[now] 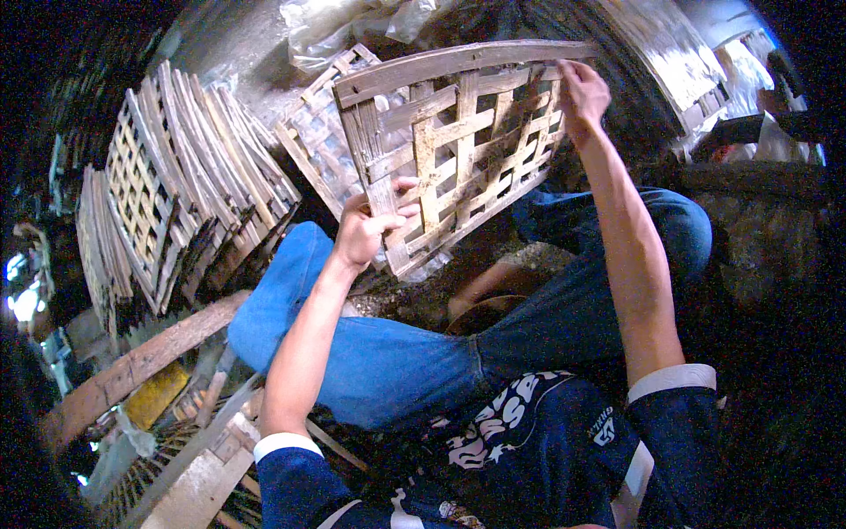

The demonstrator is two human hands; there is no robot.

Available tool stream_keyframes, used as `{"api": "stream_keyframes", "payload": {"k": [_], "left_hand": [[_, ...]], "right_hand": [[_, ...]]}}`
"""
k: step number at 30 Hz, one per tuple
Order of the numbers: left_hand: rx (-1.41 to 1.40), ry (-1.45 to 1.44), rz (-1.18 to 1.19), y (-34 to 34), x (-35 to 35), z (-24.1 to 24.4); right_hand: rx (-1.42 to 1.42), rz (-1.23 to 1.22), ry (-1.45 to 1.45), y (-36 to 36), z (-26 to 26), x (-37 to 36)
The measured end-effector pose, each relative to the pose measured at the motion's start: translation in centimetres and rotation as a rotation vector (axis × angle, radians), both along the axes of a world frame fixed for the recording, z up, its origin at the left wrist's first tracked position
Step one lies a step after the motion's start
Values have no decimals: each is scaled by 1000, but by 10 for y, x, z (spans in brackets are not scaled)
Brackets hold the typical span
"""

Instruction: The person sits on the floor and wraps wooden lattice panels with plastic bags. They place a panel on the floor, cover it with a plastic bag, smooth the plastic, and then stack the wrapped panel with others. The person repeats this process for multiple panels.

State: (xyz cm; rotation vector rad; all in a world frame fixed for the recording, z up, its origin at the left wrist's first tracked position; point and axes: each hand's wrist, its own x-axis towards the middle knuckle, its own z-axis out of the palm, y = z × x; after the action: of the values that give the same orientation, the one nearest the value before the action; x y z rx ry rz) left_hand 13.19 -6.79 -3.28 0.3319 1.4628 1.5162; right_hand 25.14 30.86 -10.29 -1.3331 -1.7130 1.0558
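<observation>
A wooden-framed panel of woven flat slats [466,122] is held up tilted in front of me, above my bent legs in blue jeans. My left hand [370,228] grips the left side rail near its lower corner, with the thumb on the near face and fingers through the lattice. At the upper right, my right hand [581,96] has its fingers bent at the panel's right end, just below the top rail; what they pinch there is hard to make out. Behind the raised panel lies a second woven panel [317,142], partly hidden.
Several similar lattice panels [198,159] stand stacked on edge at the left. A long wooden beam [145,367] lies below them, beside a yellow block [156,395] and a pale board [205,476]. Clear plastic sheeting [324,33] lies on the ground at the far side.
</observation>
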Motion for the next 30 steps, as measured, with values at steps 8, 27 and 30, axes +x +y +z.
{"api": "stream_keyframes", "payload": {"k": [8,27,30], "left_hand": [[40,-33,96,3,-1,0],[-28,-28,-26,-1,-4,4],[3,-34,-22,0,-3,4]], "right_hand": [[-322,-282,276,30,2,14],[-716,347,329,-53,13,-39],[-751,312,369,-56,22,-42]]}}
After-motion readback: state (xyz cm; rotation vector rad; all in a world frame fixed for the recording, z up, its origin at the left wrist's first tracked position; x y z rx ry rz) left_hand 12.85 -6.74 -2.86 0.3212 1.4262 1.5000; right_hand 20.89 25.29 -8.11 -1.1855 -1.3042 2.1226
